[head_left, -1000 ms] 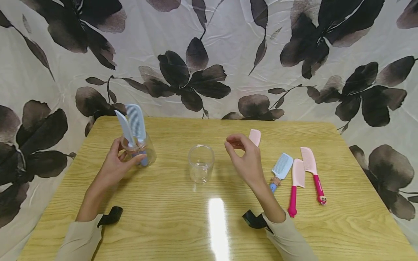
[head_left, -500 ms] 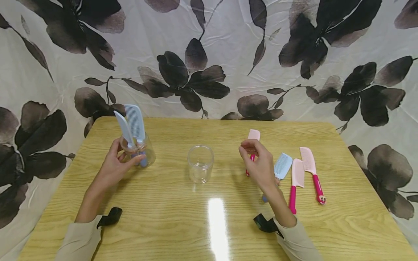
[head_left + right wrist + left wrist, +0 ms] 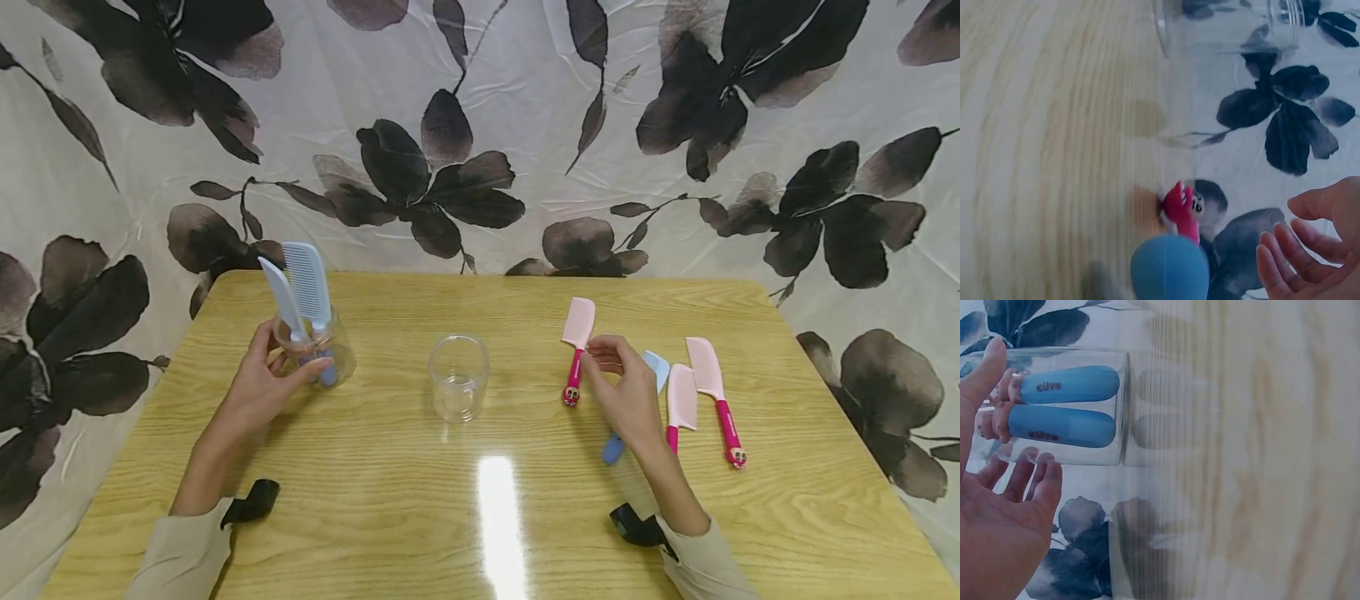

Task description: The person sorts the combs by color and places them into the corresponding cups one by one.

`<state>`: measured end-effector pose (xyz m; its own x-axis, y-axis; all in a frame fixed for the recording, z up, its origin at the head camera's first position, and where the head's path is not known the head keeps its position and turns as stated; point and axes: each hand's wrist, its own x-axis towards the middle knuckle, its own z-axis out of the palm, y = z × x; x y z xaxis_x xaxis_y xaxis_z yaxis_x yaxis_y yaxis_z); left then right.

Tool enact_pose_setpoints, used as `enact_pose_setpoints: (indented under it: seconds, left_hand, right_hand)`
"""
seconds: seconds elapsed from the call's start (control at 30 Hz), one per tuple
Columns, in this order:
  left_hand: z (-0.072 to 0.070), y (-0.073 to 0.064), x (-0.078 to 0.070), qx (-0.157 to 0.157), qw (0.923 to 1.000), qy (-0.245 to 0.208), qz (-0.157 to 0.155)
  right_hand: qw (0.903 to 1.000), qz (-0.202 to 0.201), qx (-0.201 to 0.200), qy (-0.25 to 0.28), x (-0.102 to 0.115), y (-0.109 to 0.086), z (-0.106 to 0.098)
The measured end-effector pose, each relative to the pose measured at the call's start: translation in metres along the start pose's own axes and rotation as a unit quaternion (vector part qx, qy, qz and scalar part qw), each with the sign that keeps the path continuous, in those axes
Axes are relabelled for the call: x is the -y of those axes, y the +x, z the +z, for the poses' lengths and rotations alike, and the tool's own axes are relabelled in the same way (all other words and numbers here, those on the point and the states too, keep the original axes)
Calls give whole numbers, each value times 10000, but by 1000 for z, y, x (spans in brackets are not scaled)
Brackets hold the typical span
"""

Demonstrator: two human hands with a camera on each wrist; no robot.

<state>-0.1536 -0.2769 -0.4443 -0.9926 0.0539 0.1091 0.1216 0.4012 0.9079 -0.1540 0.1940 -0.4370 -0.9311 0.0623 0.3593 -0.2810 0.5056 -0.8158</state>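
1. Left grip (image 3: 266,375): wrapped round the left jar (image 3: 343,357), left of the frame's centre, thumb nearer the camera. Two blue combs (image 3: 307,279) stand inside, heads up and leaning toward the upper left.
2. That jar is clear; glass or hard plastic, I cannot tell. Probably stiff, slick and perhaps breakable, so hold its wall below the rim, firmly but without squeezing.
3. Right grip (image 3: 626,390): right of centre, fingers bent, thumb and fingertips spread apart, nothing pinched between them.
4. Loose blue comb (image 3: 613,451): on the counter (image 3: 375,500) at centre right, partly hidden by the right grip. Likely light, rigid plastic; its thick, rounded handle may roll, so pinch it across both sides, clear of the teeth.
5. Pink comb (image 3: 578,333): just left of the right fingertips, handle toward the lower edge. It should handle alike; the slim handle suits thumb and forefinger.
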Motion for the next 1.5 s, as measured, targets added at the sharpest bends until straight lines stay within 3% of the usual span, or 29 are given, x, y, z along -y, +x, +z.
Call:
enact_pose_setpoints:
  seconds: [0.8, 1.03, 1.27, 1.5]
  left_hand:
    - [0, 0, 3, -51, 10000, 53, -16]
    - [0, 1, 3, -50, 10000, 39, 64]
    - [1, 2, 1, -71, 9999, -1, 121]
    - [2, 0, 1, -48, 9998, -69, 152]
  right_hand:
    - [9882, 918, -31, -1224, -41, -20, -40]
    - [9813, 1106, 192, -1564, -42, -23, -48]
    - [9775, 945, 432, -1839, -40, -24, -51]
    - [9686, 1409, 738, -1910, -33, -20, -49]
